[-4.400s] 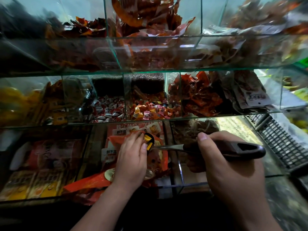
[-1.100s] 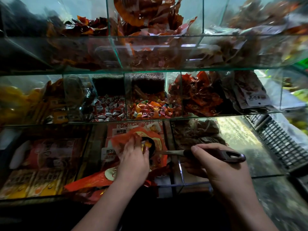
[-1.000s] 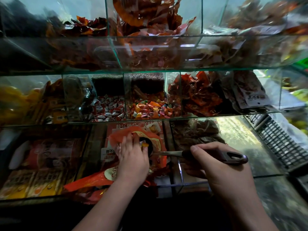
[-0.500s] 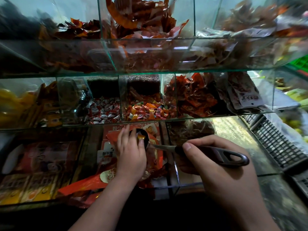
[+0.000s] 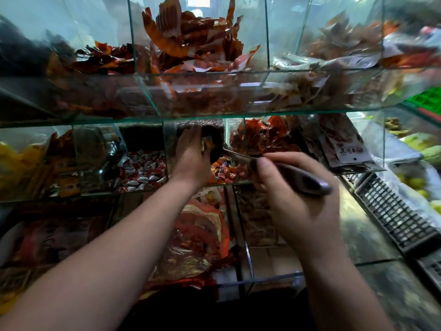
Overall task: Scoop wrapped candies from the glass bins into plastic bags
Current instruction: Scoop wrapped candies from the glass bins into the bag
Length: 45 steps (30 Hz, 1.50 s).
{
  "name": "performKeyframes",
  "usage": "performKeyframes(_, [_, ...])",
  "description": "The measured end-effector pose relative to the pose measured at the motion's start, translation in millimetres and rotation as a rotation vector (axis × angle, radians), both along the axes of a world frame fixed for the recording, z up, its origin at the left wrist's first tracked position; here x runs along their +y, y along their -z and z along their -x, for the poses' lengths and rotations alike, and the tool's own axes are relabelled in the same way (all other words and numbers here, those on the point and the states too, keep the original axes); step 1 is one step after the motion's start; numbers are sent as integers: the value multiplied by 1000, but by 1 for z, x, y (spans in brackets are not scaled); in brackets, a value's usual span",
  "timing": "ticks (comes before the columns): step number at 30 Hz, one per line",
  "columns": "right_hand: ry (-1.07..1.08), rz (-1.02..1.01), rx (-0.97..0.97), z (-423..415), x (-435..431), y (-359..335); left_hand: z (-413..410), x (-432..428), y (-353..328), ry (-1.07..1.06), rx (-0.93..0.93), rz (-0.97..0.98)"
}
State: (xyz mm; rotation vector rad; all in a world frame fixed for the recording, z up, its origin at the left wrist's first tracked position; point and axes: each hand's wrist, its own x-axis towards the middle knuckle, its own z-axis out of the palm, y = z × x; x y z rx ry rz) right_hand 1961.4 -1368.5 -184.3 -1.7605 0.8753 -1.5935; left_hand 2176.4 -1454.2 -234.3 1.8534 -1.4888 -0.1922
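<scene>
My right hand [image 5: 293, 201] grips the dark handle of a metal scoop [image 5: 303, 180]. The scoop's bowl [image 5: 214, 145] is up in the middle-shelf glass bin, above a heap of multicoloured wrapped candies [image 5: 226, 172]. A few orange and yellow candies lie in the bowl. My left hand [image 5: 191, 156] reaches into the same bin, its fingers laid against the mouth of the bowl and the candies there. An orange plastic bag [image 5: 200, 228] lies in the lower bin below both hands, with neither hand on it.
Red-and-white wrapped candies [image 5: 143, 168] fill the bin to the left. Brown and red snack packets [image 5: 195, 32] are piled on the top shelf. Glass shelf edges [image 5: 214, 115] run above and below the hands. A black mesh basket [image 5: 393, 216] sits at the right.
Both hands and the scoop have risen from the orange bag in the lower bin to the multicoloured candy bin on the middle shelf. The view has tilted upward.
</scene>
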Motion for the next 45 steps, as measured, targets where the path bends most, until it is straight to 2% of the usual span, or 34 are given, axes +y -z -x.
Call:
performKeyframes(2, [-30, 6, 193, -4, -10, 2, -9, -15, -1, 11, 44, -117])
performKeyframes(3, [-25, 8, 319, -6, -15, 5, -12, -18, 0, -6, 82, -145])
performKeyframes(5, [-16, 62, 451, -6, -24, 11, -18, -14, 3, -42, 149, -151])
performKeyframes(7, [-6, 94, 457, -4, -23, 12, -18, -3, 5, -59, 180, -141])
performKeyframes(11, [-16, 121, 350, 2, 6, 0, -14, 26, 5, -87, 271, -54])
performKeyframes(13, [-55, -3, 356, -1, 22, -8, -12, 48, 4, -44, 312, 9])
performKeyframes(14, [-133, -130, 407, -4, 29, -12, -13, 60, 4, -45, 311, 41])
performKeyframes(15, [-295, -174, 484, 4, 39, -5, -13, 74, 4, -59, 295, 80])
performKeyframes(17, [-421, -298, 441, 2, 52, -3, -15, 105, 10, -96, 257, 177])
performKeyframes(18, [-413, -303, 499, 1, 59, -6, -15, 121, 16, -119, 248, 216])
performKeyframes(19, [-321, -304, 637, 5, 66, -2, -16, 135, 24, -154, 250, 231])
performKeyframes(20, [-249, -233, 710, 18, 72, -1, -16, 147, 34, -198, 257, 222])
performKeyframes(21, [-200, -199, 571, 18, 73, -10, -17, 157, 44, -244, 261, 185])
performKeyframes(22, [-164, -128, 525, 23, 79, -18, -19, 164, 56, -284, 265, 114])
performKeyframes(23, [-148, -20, 567, 28, 80, -18, -20, 168, 66, -312, 267, 3])
performKeyframes(26, [-229, -42, 705, 14, 70, 0, -19, 168, 85, -272, 234, -403])
performKeyframes(28, [-293, -105, 873, -9, 57, 20, -15, 164, 88, -218, 248, -479])
performKeyframes(30, [-367, -122, 1048, -24, 43, 44, -10, 162, 88, -176, 261, -430])
performKeyframes(32, [-422, -136, 1142, -29, 29, 59, -4, 164, 87, -112, 236, -352])
performKeyframes(36, [-386, -159, 1158, -30, 10, 84, 5, 171, 85, 28, 257, -260])
performKeyframes(41, [-375, -227, 1268, -33, -1, 109, 8, 168, 83, 26, 315, -240])
performKeyframes(45, [-278, -311, 1175, -23, 4, 108, 10, 168, 82, 15, 334, -237])
